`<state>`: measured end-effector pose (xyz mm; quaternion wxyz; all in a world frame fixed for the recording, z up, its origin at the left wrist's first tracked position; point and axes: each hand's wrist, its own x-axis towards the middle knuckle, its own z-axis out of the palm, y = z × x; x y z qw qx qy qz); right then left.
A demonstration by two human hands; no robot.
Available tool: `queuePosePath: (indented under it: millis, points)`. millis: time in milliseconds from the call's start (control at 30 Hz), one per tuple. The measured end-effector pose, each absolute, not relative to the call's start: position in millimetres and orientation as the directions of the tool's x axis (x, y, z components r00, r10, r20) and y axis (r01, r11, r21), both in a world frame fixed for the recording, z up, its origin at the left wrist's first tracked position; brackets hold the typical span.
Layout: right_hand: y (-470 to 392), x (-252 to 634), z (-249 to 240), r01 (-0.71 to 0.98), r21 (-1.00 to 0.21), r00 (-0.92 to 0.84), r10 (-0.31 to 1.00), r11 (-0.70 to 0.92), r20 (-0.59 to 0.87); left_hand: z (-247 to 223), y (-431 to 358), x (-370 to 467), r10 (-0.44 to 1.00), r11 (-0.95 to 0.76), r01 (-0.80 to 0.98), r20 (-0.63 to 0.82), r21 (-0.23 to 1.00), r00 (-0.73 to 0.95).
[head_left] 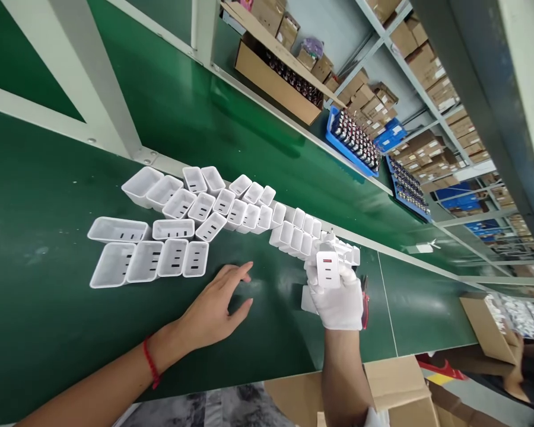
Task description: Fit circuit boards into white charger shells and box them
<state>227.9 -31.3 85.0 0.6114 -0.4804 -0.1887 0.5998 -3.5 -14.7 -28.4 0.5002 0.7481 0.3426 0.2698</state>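
Observation:
My left hand (216, 305), bare with a red braided band at the wrist, is open over the green table, fingers apart and holding nothing. It is nearest to a group of white plastic charger shells (175, 258), open at the top with slots in their ends. My right hand (340, 302) wears a white glove and is shut on a white wall charger (328, 270). The charger's slotted end faces me, one slot red inside. Beneath this hand is a white piece (309, 299), partly hidden. Red-handled pliers (365, 302) lie just right of the glove.
More white shells (289, 234) stand in rows along the rail. Beyond it are a cardboard box (276, 77) and blue trays (351, 142) of small parts. Cardboard boxes (400, 388) sit below the front edge. At far right another person's hand (516, 379) is beside a box.

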Motion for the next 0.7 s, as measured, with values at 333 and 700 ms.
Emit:
queuePosePath:
  millis: [333,700]
  points:
    - [-33.3,216.2,76.0,-0.354,-0.909,0.243,0.917,-0.22,-0.316,-22.3,-13.3,-4.5,0.777,-0.201,0.18,0.044,0.963,0.629]
    - [-64.0,162.0,66.3,0.657,-0.716,-0.222,0.968,0.235,0.114,-15.0,-4.5,-12.3,0.618,0.566,-0.245,-0.209,0.787,0.758]
